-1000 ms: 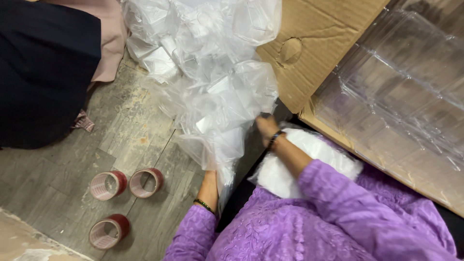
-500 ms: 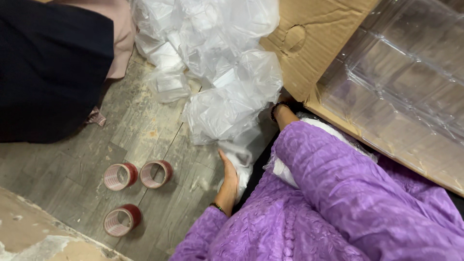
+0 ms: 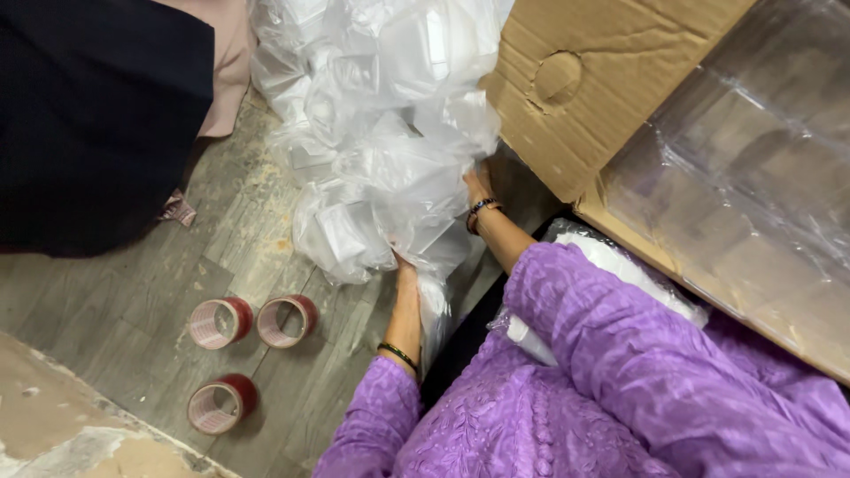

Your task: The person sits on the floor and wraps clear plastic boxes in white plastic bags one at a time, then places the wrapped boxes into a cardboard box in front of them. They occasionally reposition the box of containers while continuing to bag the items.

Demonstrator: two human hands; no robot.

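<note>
Your left hand and right hand both clutch the clear plastic bag bundle; it looks light, limp and slippery, so gather folds underneath.

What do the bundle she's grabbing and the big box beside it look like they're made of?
Bundle: thin clear plastic film, glossy and crinkled, seemingly bags; both the left hand and right hand grip it. Box: brown corrugated cardboard, matte, with a torn edge.
</note>
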